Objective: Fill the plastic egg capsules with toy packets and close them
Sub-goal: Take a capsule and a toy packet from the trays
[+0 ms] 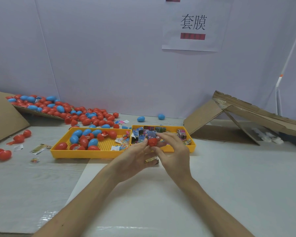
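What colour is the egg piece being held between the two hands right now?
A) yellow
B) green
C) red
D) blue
C: the capsule half held between the left hand and the right hand is red, with a bluish packet sticking out of its top.

Red and blue egg capsules, yellow perforated trays, brown cardboard, white sign with black characters
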The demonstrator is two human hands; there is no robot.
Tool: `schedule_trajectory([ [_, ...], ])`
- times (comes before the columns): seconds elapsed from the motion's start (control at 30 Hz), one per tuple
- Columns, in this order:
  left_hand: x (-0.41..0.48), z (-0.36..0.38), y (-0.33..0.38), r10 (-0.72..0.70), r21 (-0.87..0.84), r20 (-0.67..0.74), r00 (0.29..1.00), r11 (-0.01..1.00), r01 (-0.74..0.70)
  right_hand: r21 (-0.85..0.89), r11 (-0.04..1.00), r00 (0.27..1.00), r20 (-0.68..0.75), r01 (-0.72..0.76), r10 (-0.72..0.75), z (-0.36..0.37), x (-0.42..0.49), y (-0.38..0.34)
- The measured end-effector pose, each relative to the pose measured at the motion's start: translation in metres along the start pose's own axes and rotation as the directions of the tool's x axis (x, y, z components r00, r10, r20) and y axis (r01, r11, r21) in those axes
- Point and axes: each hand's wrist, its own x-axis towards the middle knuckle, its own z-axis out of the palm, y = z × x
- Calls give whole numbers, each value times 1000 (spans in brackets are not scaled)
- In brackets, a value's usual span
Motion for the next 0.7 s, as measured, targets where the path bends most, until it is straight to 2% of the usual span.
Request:
schedule_trajectory([
  [0.23,2,1,3,-30,-36,14,999,999,30,-27,999,1000,18,26,-26,0,0,-1],
  [0.4,4,0,-2,2,48,-16,1000,999,-2,-47,997,998,27,61,-59,-1,-2,0],
  [0.7,5,-2,-5,-10,39,-36,999,999,12,-48,998,999,10,50,-49,-2,-4,1],
])
